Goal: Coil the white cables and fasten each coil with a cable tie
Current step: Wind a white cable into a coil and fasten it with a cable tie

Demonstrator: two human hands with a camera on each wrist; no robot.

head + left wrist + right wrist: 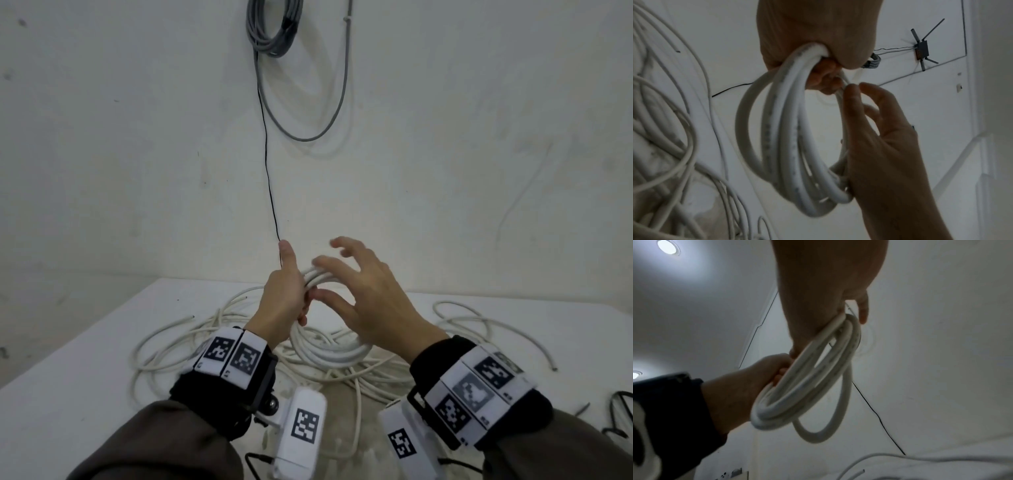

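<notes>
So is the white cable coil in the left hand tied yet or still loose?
Loose: the white round cable coil shows no tie; the left hand grips its loops, the right hand spread beside.

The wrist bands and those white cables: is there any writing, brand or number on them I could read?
No text can be read.
Wrist bands: black-and-white square code patterns only; the tiny marks beside them are too small to read.
White cable coil: faint grey print along the jacket, too blurred to read.

A white cable coil (329, 346) of several loops hangs above loose white cables (191, 329) tangled on the table.
</notes>
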